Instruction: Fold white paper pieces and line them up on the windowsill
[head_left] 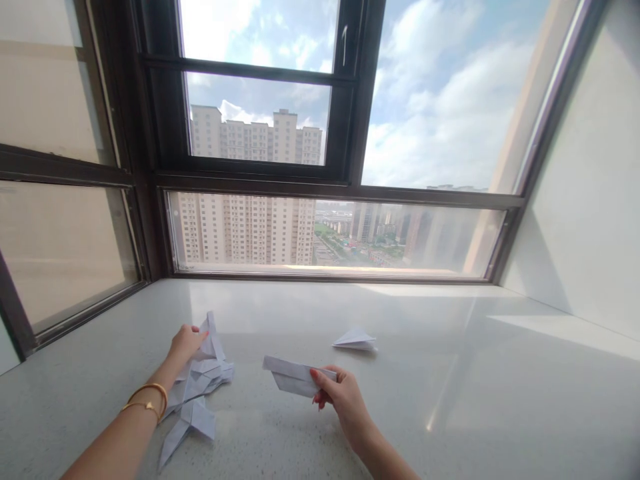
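My right hand (pixel 333 393) pinches a folded white paper (pixel 290 377) between thumb and fingers, held above the pale sill to the right of the paper pile. At the left, my left hand (pixel 187 343) has its fingers closed on the edge of another folded paper (pixel 214 343) at the top of the pile. Below that hand lie several overlapping folded papers (pixel 203 378). Nearest to me in the pile is a folded paper with angled flaps (pixel 197 419). A pointed paper plane (pixel 356 340) rests by itself beyond my right hand.
The speckled, glossy sill (pixel 480 400) runs up to a dark window frame (pixel 330 277). A white wall (pixel 590 200) bounds it on the right, and more window panes stand at the left. Tall buildings show outside.
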Tool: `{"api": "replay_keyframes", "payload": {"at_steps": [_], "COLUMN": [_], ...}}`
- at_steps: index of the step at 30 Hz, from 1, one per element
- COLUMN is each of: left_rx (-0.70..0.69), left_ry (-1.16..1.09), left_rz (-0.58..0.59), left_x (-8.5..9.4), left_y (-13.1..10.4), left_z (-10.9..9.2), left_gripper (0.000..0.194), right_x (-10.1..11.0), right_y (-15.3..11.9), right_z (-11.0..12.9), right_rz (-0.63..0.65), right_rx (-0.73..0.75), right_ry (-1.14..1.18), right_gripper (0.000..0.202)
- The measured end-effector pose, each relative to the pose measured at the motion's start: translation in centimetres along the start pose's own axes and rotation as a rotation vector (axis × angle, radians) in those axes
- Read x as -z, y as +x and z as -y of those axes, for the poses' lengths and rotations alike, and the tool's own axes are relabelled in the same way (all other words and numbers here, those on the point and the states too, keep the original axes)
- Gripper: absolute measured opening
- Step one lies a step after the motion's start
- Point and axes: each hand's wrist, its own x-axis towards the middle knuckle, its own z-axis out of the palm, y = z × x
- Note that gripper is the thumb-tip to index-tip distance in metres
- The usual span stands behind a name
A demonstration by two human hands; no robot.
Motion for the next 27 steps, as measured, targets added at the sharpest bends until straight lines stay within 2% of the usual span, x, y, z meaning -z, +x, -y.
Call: {"api": "replay_keyframes", "payload": {"at_steps": [2,5,7,10,12,15,18,27], "left_rx": [0.05,0.0,-0.066,-0.135,-0.08,0.074,0.129,0.225], "left_ry": [-0.135,-0.372,-0.528,-0.73,-1.054,-1.132,-1.102,-1.032], "left_rz": [0.031,0.037,0.059,0.117,0.279,0.529,0.602,0.611], "left_x": [0.0,-0.3,-0.7,-1.5,-2.4,-4.0,-5.2,-6.5], "left_y": [-0.7,-2.8,-5.4,-10.8,-14.4,-18.2,-19.3,-18.1], "left_z": [-1.5,-4.0,-5.6,-7.2,-7.7,-8.0,-7.7,-6.0], "left_gripper": [0.027,0.032,0.034,0.035,0.035,0.034,0.034,0.038], "right_x": [-0.1,-0.1,-0.2,-0.2,-0.2,-0.3,-0.4,-0.9], "right_y": [0.0,-0.1,-0.1,-0.1,-0.2,-0.4,-0.6,-0.9], "right_z": [0.1,0.3,0.3,0.2,0.2,0.2,0.4,0.6], "right_rz": [-0.007,-0.02,-0.027,-0.035,-0.041,-0.052,-0.052,-0.052], "right_rx": [0.001,0.001,0.001,0.002,0.009,0.024,0.042,0.05], "right_ry": [-0.005,-0.008,-0.005,0.008,0.025,0.047,0.071,0.142], "right_gripper": [0.044,0.043,0.042,0.039,0.035,0.028,0.024,0.017]}}
